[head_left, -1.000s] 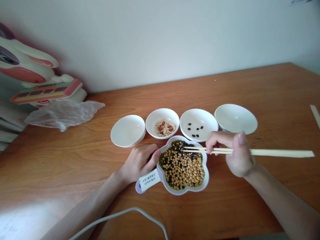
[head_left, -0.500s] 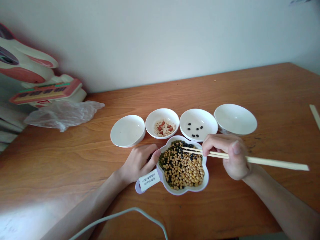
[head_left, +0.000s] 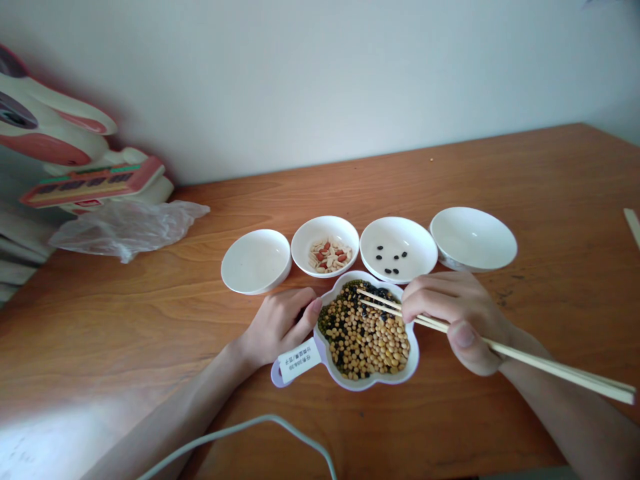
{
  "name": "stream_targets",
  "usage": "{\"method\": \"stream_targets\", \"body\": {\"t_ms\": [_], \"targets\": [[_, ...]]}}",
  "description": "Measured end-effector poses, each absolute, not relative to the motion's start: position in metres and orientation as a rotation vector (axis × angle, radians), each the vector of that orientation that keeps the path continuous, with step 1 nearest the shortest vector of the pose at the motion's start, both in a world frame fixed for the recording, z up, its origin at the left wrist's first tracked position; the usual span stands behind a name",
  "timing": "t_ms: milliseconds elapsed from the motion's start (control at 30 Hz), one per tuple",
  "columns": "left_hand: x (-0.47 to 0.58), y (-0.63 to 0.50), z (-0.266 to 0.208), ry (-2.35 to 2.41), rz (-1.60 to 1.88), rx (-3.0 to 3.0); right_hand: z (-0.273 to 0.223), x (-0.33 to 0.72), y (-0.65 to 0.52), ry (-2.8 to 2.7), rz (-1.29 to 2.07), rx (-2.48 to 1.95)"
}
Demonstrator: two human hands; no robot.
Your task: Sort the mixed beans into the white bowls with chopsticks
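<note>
My right hand is closed around a pair of wooden chopsticks. Their tips, slightly apart, reach among the black beans at the far side of a flower-shaped scoop. Yellow soybeans and small green beans fill the rest of it. My left hand grips the scoop's left rim, above its labelled handle. Beyond the scoop, one white bowl has several black beans on its bottom, and another bowl contains peanuts and pale flat seeds.
At either end of the row stand an empty left bowl and right bowl. A plastic bag lies by a toy keyboard at left. A white cable crosses the front; a pale stick lies at right.
The chopsticks have turned, their back ends dropping toward me and their tips shifting slightly left and spreading. My right hand has tilted with them. My left hand and the scoop stay put.
</note>
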State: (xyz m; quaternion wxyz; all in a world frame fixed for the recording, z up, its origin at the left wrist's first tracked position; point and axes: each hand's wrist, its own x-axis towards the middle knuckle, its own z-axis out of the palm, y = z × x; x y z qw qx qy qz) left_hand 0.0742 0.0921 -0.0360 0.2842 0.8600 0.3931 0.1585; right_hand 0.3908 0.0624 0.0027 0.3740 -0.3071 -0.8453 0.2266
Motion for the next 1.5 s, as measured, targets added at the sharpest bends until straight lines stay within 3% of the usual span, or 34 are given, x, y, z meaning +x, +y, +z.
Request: {"method": "stream_targets", "body": {"t_ms": [1000,1500], "targets": [[0.074,0.091,-0.037,1.049,0.437,2.284,-0.003,0.391,0.056,-1.971,0.549,-0.816],[0.072,0.091,-0.037,1.04,0.452,2.3,0.004,0.407,0.071,-1.324,0.553,-0.848]]}}
